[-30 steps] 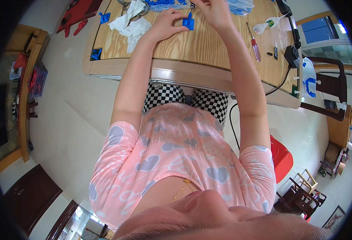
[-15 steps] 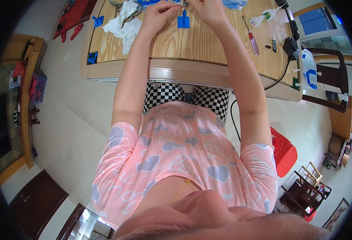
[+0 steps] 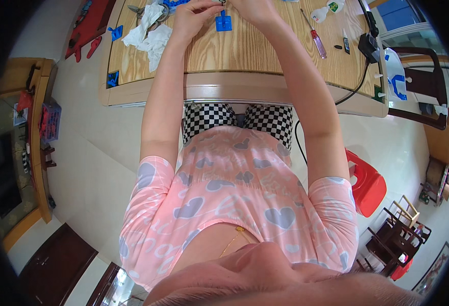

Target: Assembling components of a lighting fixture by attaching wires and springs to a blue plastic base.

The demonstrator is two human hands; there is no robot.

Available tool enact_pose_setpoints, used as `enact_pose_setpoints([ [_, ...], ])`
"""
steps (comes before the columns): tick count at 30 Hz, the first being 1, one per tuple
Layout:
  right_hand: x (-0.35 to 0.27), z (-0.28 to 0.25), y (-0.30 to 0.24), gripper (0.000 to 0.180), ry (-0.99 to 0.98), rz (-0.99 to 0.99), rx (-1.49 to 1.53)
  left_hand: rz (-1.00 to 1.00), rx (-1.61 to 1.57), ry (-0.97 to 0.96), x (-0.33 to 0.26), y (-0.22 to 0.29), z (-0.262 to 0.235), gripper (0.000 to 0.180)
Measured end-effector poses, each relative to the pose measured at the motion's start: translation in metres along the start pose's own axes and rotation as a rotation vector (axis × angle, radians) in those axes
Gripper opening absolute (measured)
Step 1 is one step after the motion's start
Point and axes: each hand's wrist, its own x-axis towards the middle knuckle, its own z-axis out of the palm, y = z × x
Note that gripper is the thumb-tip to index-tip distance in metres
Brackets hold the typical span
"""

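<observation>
At the top edge, my left hand (image 3: 196,19) has its thumb and fingertips pinched together beside the stem of a small blue plastic piece with a square base (image 3: 224,23). What the pinch holds is too small to make out. A dark wire coil (image 3: 222,1) shows at the top of that stem, partly cut off by the picture's edge. My right hand (image 3: 252,10) is just right of the blue piece; its fingers run out of view, so their grip is hidden.
Crumpled white tissue (image 3: 155,43) and scissor-like metal handles (image 3: 135,8) lie left on the wooden table (image 3: 234,56). Rightward are a screwdriver (image 3: 317,43), a small black tube (image 3: 346,43), white bottles (image 3: 320,14) and a black adapter with a cable (image 3: 369,47). A red stool (image 3: 369,188) stands right.
The table and things on it sit slightly higher and further left in view. Both hands and the blue piece have shifted up, and my right fingers have passed out of the picture.
</observation>
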Motion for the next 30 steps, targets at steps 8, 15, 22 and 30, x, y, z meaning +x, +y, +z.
enact_pose_setpoints([
  [8, 0.0, 0.004, 0.008, 0.023, 0.052, -0.063, -0.011, -0.116, -0.091, -0.028, 0.0, 0.0, 0.0, 0.008],
  [15, -0.001, 0.0, 0.003, 0.019, 0.039, -0.05, 0.007, -0.149, -0.149, -0.048, 0.0, -0.006, 0.002, 0.007],
  [22, -0.002, -0.001, -0.002, 0.019, 0.033, -0.039, 0.035, 0.0, -0.078, -0.048, 0.003, -0.018, -0.001, 0.016],
  [30, -0.002, 0.001, 0.004, 0.025, -0.031, 0.045, 0.088, 0.032, -0.108, -0.013, 0.002, -0.018, 0.001, 0.014],
])
